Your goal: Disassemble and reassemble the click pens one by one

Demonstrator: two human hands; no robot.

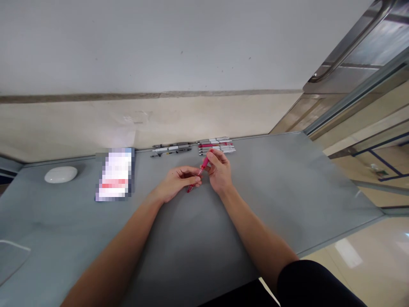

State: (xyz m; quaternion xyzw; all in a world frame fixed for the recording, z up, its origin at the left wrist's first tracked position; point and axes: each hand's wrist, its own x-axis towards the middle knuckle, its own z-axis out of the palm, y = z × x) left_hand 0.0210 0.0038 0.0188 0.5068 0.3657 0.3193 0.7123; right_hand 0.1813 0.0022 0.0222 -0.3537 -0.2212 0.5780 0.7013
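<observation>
A red pen (205, 163) is held at a slant between my two hands, above the grey table. My left hand (179, 181) pinches its lower part between thumb and fingers, with the tip pointing down and left. My right hand (220, 169) grips the upper end, thumb and forefinger closed on it. Just beyond my hands lie two groups of pens along the wall: dark and grey pens (172, 149) on the left, white and red pens (217, 145) on the right.
A phone with a blurred screen (115, 175) lies on the grey table (271, 183), left of my hands. Farther left sits a white oval object (60, 175). A thin white cable (15, 244) lies at the left edge. The wall (191, 113) borders the table's back.
</observation>
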